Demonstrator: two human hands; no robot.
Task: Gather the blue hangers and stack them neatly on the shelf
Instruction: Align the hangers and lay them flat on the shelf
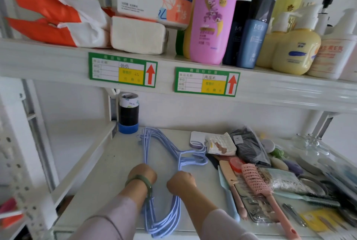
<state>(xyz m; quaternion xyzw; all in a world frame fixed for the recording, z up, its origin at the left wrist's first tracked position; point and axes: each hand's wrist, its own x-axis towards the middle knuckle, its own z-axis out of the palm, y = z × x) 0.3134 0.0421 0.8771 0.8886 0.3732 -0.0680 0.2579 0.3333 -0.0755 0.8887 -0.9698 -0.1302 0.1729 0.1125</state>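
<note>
A stack of several light blue hangers lies flat on the white lower shelf, hooks pointing right toward the clutter. My left hand, with a green bangle at the wrist, rests on the stack's left bar with fingers curled over it. My right hand is closed on the hangers' right side near the necks. Both hands sit in the middle of the stack, and my fingers are hidden from view. The hangers' near ends reach the shelf's front edge between my pale purple sleeves.
A black-and-blue tape stack stands at the back left corner. To the right lie a pink brush, combs, a dark bag and small items. The upper shelf holds tissue packs and a pink shampoo bottle.
</note>
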